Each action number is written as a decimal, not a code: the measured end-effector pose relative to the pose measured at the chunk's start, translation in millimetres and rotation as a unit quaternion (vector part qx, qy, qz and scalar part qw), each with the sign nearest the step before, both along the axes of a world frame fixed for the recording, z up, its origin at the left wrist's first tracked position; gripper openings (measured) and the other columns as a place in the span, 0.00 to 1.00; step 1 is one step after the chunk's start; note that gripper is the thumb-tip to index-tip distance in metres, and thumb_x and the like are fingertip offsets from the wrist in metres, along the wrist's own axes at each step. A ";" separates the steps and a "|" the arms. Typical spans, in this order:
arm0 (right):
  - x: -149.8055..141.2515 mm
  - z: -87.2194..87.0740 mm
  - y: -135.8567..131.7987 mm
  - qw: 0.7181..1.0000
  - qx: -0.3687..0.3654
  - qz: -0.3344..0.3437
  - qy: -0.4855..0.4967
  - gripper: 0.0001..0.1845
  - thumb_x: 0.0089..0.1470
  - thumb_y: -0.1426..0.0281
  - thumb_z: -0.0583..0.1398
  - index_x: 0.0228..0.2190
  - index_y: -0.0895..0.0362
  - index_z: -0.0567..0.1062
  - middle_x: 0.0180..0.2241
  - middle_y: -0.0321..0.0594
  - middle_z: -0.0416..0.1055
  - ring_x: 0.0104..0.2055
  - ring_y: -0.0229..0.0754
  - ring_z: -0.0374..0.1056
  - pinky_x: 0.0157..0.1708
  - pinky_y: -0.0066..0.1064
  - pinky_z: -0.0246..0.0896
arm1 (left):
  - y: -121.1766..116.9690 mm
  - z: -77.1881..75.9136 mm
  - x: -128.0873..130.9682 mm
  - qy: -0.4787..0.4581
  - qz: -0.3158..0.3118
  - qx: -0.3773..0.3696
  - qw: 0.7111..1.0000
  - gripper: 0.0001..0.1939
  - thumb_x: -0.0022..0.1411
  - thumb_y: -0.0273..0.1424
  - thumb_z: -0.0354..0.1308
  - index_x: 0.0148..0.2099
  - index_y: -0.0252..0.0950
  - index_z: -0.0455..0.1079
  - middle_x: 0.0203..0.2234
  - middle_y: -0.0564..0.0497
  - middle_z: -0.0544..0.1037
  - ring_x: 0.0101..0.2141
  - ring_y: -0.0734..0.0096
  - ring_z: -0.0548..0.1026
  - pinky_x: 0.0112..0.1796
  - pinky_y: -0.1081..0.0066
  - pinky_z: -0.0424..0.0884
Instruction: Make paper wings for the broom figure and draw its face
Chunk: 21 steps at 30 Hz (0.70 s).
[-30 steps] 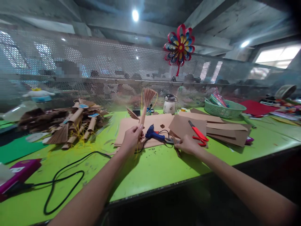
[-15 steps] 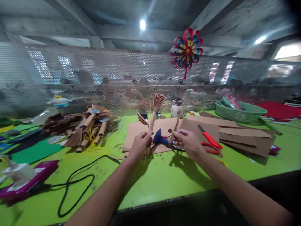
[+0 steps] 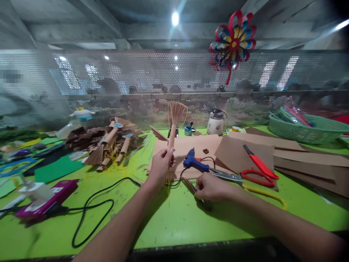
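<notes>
My left hand (image 3: 160, 165) is closed round the stem of a brown paper fan on a rolled stick (image 3: 174, 122), holding it upright with its pleated top spread. My right hand (image 3: 210, 187) rests low on the green table (image 3: 174, 214), fingers pinched on a small pleated brown paper piece (image 3: 189, 184). A blue glue gun (image 3: 194, 164) lies on brown cardboard sheets (image 3: 191, 147) just beyond both hands. Red-handled scissors (image 3: 259, 168) lie to the right of it.
A pile of finished paper fans (image 3: 109, 143) sits at the left, with a black cable (image 3: 92, 211) and a magenta box (image 3: 46, 200) nearer me. A white jar (image 3: 216, 122), a green basket (image 3: 308, 129) and a perforated metal screen (image 3: 136, 83) stand behind. A paper pinwheel (image 3: 233, 36) hangs above.
My right hand has dropped from beside the fan stem down to the table, still with the pleated piece. The left hand keeps the fan upright. The view has shifted left.
</notes>
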State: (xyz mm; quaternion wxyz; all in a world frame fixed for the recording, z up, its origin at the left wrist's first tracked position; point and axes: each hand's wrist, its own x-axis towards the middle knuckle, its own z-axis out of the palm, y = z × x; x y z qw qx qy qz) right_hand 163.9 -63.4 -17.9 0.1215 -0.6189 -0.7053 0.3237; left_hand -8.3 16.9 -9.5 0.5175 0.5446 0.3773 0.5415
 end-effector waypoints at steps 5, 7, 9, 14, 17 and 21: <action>29.2 8.5 -1.0 0.997 0.063 -0.007 -0.041 0.19 0.46 0.59 0.62 0.14 0.58 0.70 0.12 0.33 0.63 0.15 0.33 0.55 0.16 0.27 0.43 | -0.1 -0.6 0.2 0.004 0.006 -0.004 1.000 0.18 0.54 0.43 0.60 0.35 0.32 0.69 0.19 0.55 0.68 0.20 0.78 0.65 0.20 0.78 0.58; 35.6 14.3 9.5 0.993 0.101 -0.021 -0.063 0.21 0.51 0.55 0.57 0.19 0.59 0.73 0.16 0.36 0.67 0.18 0.35 0.59 0.17 0.28 0.47 | -0.4 -1.2 0.7 0.008 0.001 -0.004 1.000 0.17 0.54 0.43 0.60 0.35 0.32 0.70 0.19 0.55 0.68 0.20 0.78 0.65 0.20 0.78 0.58; 37.8 18.6 23.8 0.984 0.150 -0.037 -0.091 0.20 0.55 0.57 0.54 0.25 0.60 0.75 0.23 0.40 0.71 0.25 0.39 0.65 0.23 0.29 0.53 | -0.5 -2.1 1.1 0.013 -0.006 -0.003 1.000 0.17 0.54 0.43 0.60 0.35 0.32 0.70 0.19 0.55 0.68 0.20 0.77 0.65 0.21 0.78 0.58; 32.3 7.1 49.7 0.967 0.198 -0.033 -0.160 0.13 0.56 0.62 0.58 0.37 0.60 0.73 0.43 0.44 0.70 0.45 0.44 0.67 0.44 0.42 0.61 | -1.5 -4.7 1.4 0.026 -0.021 -0.002 0.999 0.18 0.54 0.44 0.60 0.34 0.33 0.70 0.18 0.54 0.69 0.20 0.76 0.65 0.21 0.77 0.59; 30.4 -8.8 53.9 0.967 0.191 -0.035 -0.165 0.14 0.57 0.64 0.58 0.42 0.59 0.71 0.44 0.43 0.70 0.44 0.44 0.68 0.44 0.43 0.64 | -3.6 -4.9 1.9 0.034 -0.024 -0.003 0.999 0.17 0.54 0.44 0.59 0.32 0.33 0.70 0.19 0.54 0.69 0.19 0.77 0.65 0.20 0.77 0.58; 37.3 -17.7 55.4 0.972 0.193 -0.065 -0.117 0.12 0.58 0.64 0.57 0.40 0.60 0.71 0.38 0.40 0.71 0.37 0.40 0.69 0.37 0.37 0.66 | -5.5 -3.6 2.1 0.032 -0.027 -0.008 0.999 0.17 0.55 0.43 0.59 0.32 0.32 0.69 0.19 0.54 0.69 0.19 0.77 0.65 0.20 0.78 0.58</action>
